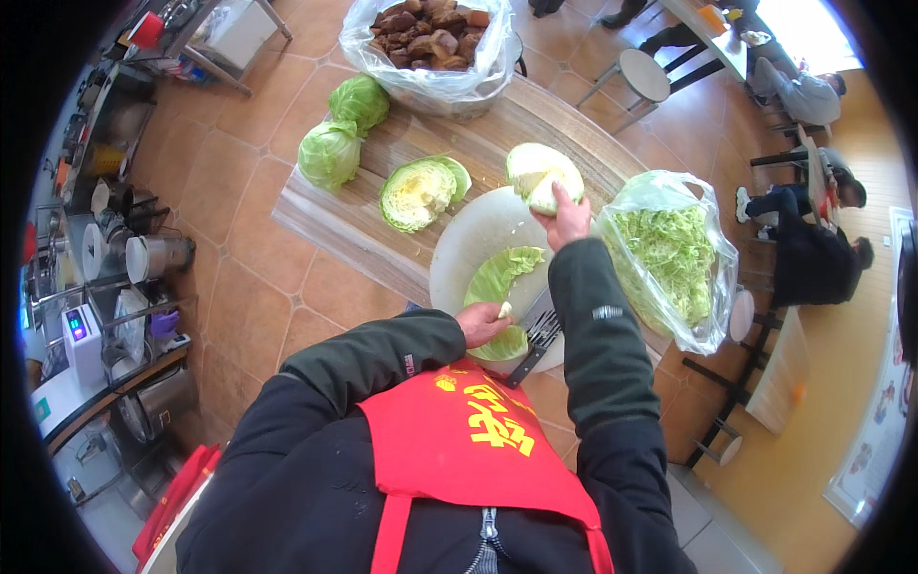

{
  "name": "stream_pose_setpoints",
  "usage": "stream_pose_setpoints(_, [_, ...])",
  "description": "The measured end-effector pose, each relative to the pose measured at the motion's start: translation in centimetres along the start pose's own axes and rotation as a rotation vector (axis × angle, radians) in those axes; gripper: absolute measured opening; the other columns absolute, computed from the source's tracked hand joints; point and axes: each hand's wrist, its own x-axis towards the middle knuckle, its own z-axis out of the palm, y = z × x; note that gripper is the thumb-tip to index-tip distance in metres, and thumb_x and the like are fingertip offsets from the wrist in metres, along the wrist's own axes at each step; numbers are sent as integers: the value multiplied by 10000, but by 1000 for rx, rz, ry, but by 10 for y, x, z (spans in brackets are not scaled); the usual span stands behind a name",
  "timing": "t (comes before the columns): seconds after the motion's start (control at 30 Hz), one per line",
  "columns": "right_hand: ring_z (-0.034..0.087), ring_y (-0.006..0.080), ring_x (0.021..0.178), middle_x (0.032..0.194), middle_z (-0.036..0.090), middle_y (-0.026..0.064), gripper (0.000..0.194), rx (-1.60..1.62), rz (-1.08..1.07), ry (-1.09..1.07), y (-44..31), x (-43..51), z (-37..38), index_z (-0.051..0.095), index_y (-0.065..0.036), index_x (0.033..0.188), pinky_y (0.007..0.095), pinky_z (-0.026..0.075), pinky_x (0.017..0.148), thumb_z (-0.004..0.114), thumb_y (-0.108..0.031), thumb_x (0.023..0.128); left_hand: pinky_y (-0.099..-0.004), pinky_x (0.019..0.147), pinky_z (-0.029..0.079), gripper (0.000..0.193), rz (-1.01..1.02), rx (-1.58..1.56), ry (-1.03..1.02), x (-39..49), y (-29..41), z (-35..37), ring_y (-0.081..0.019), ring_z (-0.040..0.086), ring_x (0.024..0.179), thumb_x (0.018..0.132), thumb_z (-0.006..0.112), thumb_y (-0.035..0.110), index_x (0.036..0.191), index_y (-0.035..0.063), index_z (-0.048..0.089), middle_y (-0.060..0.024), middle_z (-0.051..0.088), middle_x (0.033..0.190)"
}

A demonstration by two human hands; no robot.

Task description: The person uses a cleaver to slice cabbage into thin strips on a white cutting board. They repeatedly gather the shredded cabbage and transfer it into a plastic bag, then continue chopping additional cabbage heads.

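My right hand (pixel 569 219) grips a cut cabbage piece (pixel 543 174) above the far right edge of a round white cutting board (pixel 459 251). Near the board's front left, my left hand (pixel 485 324) holds a small pale cabbage bit (pixel 505 309). Loose green cabbage leaves (pixel 495 276) lie beside that hand. A cleaver (pixel 534 344) with a dark handle rests on the board, its handle towards my red apron. Left of the board, a cut cabbage (pixel 419 194) sits on the wooden table (pixel 401 143). Shredded cabbage (pixel 667 251) fills a clear plastic bag (pixel 721 276) at the right.
Two whole cabbages (pixel 330 154) (pixel 358 104) stand at the table's far left corner. Behind them is a bag-lined container (pixel 459 90) of brown chunks. A round stool (pixel 644 75) stands beyond the table. Several people sit at tables on the right; kitchen shelves line the left.
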Motion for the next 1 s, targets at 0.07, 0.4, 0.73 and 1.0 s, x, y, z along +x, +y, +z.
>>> stream_pose_setpoints(0.07, [658, 425, 1185, 1392, 595, 190, 537, -37, 0, 8, 3, 35, 21, 424, -60, 1449, 655, 607, 859, 712, -138, 1002, -469, 795, 526, 289, -15, 136, 89, -7, -2, -9, -409, 677, 882, 1042, 601, 330, 1052, 60, 705, -219, 710, 956])
stream_pose_setpoints(0.4, [635, 298, 1178, 1382, 609, 192, 671, -471, -188, 6, 14, 20, -22, 399, 27, 1553, 412, 593, 892, 677, -286, 1028, -525, 763, 541, 365, -91, 534, -7, 21, 15, -51, -433, 690, 847, 1009, 582, 425, 953, 102, 745, -191, 727, 895])
stream_pose_setpoints(0.73, [658, 375, 1020, 1083, 667, 163, 374, -1527, -390, -468, 102, -171, -149, 686, -102, 1235, 463, 535, 915, 732, -135, 865, -516, 793, 547, 173, 103, 724, 185, 47, 7, -50, -435, 690, 878, 884, 668, 174, 995, 46, 633, -201, 696, 953])
stream_pose_setpoints(1.0, [691, 332, 985, 1042, 689, 142, 243, -1118, -518, -403, 64, -156, -118, 752, -84, 1118, 372, 550, 862, 661, 8, 912, -463, 960, 521, 336, -30, 34, 443, 22, -10, -63, -358, 641, 1089, 873, 693, 96, 1198, 27, 642, -182, 669, 1163])
